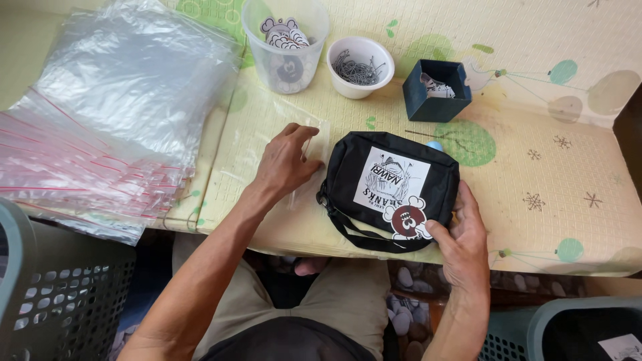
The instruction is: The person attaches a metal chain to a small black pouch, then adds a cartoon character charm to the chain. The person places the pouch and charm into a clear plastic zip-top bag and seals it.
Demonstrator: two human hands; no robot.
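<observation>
Both forearms bare to the picture's lower edge; no sleeves, watch, rings or bands in view. Left hand (286,162): lean, knuckles and tendons standing out, veins marked along the forearm. Right hand (461,237): same build, short nails, creased thumb joint. Lap: khaki-tan shorts (348,294), soft folds across both thighs. Dark, near-black garment (287,339) at the bottom middle, over the waist, edge rounded; cannot tell whether shirt hem or apron.

patterned mat (555,180), black pouch (391,190), plastic bags (114,107)
</observation>
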